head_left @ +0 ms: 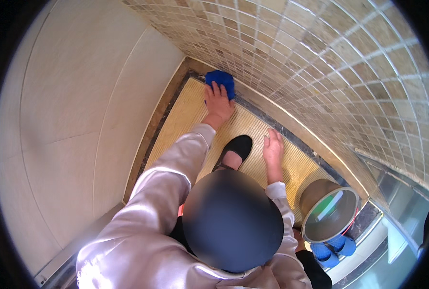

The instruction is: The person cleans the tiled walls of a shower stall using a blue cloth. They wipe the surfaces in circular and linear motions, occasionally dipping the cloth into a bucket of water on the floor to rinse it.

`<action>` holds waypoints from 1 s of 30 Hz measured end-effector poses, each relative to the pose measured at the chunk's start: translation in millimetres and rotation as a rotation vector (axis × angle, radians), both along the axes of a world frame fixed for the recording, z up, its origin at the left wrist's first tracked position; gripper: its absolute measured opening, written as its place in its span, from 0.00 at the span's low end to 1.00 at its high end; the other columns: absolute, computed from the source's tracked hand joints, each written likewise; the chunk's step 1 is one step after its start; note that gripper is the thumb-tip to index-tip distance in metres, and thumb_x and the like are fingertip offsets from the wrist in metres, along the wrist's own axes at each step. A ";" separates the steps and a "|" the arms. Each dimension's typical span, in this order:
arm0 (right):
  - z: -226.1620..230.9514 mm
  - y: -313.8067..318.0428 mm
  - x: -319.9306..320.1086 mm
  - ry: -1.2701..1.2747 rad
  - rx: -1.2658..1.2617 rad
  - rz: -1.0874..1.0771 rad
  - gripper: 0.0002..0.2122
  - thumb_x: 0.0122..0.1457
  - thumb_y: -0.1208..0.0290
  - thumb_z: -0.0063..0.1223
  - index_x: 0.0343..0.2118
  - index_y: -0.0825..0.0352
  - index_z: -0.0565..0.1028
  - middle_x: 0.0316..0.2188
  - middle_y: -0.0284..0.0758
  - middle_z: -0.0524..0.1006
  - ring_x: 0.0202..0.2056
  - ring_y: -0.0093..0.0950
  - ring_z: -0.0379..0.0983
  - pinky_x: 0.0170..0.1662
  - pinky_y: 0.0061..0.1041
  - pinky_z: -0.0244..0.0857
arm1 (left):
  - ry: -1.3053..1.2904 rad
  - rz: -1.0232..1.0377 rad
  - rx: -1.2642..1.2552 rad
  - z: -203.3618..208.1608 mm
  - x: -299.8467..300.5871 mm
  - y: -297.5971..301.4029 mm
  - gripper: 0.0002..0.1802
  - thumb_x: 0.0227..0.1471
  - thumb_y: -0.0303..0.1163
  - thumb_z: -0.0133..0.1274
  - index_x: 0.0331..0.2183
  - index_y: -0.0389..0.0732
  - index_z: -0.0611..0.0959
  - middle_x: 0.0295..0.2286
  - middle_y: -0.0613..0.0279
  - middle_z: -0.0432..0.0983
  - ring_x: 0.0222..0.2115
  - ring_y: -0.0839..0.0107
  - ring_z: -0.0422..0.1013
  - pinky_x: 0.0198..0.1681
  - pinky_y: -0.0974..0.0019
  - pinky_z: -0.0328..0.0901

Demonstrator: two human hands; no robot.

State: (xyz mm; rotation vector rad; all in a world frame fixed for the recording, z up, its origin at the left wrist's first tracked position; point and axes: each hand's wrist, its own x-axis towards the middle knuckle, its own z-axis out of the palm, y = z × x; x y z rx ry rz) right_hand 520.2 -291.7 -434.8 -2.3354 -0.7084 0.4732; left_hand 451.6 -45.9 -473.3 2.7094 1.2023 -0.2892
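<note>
In the far corner, my left hand (218, 103) presses a bunched blue cloth (220, 79) against the dark stone border, where it meets the tiled wall. The fingers lie over the near side of the cloth. My right hand (273, 148) is held out over the ribbed yellowish floor (176, 123), close to the dark border on the right. Its fingers are stretched out and nothing is in them. Whether it touches the floor I cannot tell. My foot in a black shoe (238, 147) is planted between the two hands.
A grey bucket (313, 195) stands at the right, with green and white showing inside. Blue slippers (326, 255) lie beside it. A mosaic-tiled wall (310, 58) rises on the right, large smooth tiles (75, 96) on the left. Glass panels (399, 231) stand at the lower right.
</note>
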 end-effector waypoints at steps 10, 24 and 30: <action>-2.7 -79.5 21.7 -0.214 -0.006 -0.287 0.18 0.57 0.76 0.52 0.52 0.70 0.73 0.51 0.51 0.73 0.52 0.50 0.70 0.56 0.40 0.64 | -0.059 -0.458 -0.360 36.8 44.0 -154.0 0.45 0.51 0.46 0.55 0.63 0.33 0.60 0.62 0.32 0.52 0.63 0.36 0.49 0.67 0.49 0.45; -31.1 -17.3 41.6 -0.362 -0.170 0.201 0.20 0.58 0.71 0.45 0.53 0.53 0.76 0.61 0.28 0.67 0.50 0.34 0.65 0.47 0.37 0.57 | -0.472 -0.005 -1.006 8.8 31.3 -131.2 0.36 0.53 0.14 0.47 0.62 0.48 0.65 0.47 0.58 0.73 0.37 0.73 0.70 0.48 0.70 0.67; -25.0 -67.8 50.6 -0.396 -0.181 -0.100 0.19 0.59 0.70 0.43 0.53 0.50 0.75 0.60 0.26 0.68 0.52 0.33 0.65 0.53 0.34 0.54 | -0.338 -0.168 -1.086 15.3 38.0 -144.6 0.25 0.54 0.18 0.50 0.53 0.48 0.75 0.44 0.63 0.74 0.37 0.73 0.71 0.46 0.68 0.68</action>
